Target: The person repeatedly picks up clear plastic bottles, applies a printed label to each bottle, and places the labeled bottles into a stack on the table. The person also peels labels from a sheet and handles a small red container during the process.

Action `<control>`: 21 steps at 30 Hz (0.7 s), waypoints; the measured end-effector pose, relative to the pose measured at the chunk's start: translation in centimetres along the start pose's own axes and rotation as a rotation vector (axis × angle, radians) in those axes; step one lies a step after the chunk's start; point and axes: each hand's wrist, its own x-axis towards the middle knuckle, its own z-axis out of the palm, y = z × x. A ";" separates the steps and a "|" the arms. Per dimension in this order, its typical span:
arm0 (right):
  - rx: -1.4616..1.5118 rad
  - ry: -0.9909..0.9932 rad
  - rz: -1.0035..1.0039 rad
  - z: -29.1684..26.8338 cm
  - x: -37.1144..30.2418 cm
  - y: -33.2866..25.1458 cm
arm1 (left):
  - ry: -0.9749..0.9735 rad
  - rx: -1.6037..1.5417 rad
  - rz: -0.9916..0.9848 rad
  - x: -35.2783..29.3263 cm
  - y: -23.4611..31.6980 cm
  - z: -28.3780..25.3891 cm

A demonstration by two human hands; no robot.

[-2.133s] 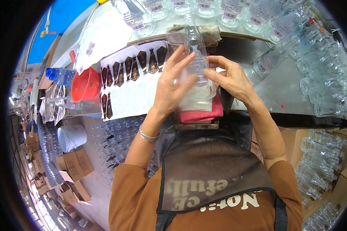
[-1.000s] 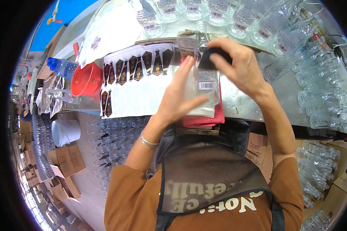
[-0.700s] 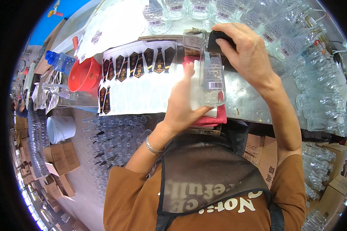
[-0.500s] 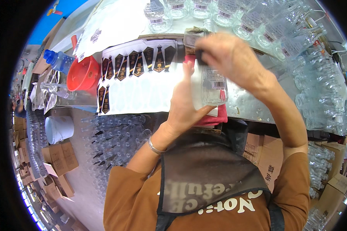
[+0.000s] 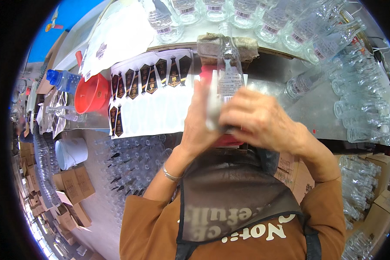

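"Bottle (image 5: 231,80)?"
"Lying, neck on the far rag (image 5: 207,47)."
"Grip?"
"Left hand (image 5: 197,125) stretched at its left; right hand (image 5: 259,119) curled, blurred, over the near end. Can't tell what either holds."

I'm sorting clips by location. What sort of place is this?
Probably a bottle-labelling workshop: rows of clear glass bottles, a white paper sheet of black tie-shaped labels, and brown cardboard boxes.

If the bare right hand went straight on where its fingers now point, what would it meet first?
The right hand would probably meet the bare left hand wearing a silver bangle first, though blur leaves depth unclear.
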 end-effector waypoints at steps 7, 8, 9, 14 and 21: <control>0.091 0.375 0.108 0.1 -2.4 5.0 | -0.040 -0.069 -0.052 0.2 0.1 -0.3; 0.146 0.244 0.115 0.6 -3.6 3.1 | -0.044 -0.094 -0.059 0.1 -0.1 -0.3; 0.225 0.182 0.109 0.8 -4.3 1.6 | -0.046 -0.119 -0.065 0.0 -0.2 -0.1; 0.262 0.473 0.514 -0.2 -4.0 6.5 | -0.047 -0.107 -0.048 0.2 0.5 -0.2; 0.194 0.248 0.197 0.2 -4.3 1.2 | -0.027 -0.149 -0.067 0.0 0.2 0.3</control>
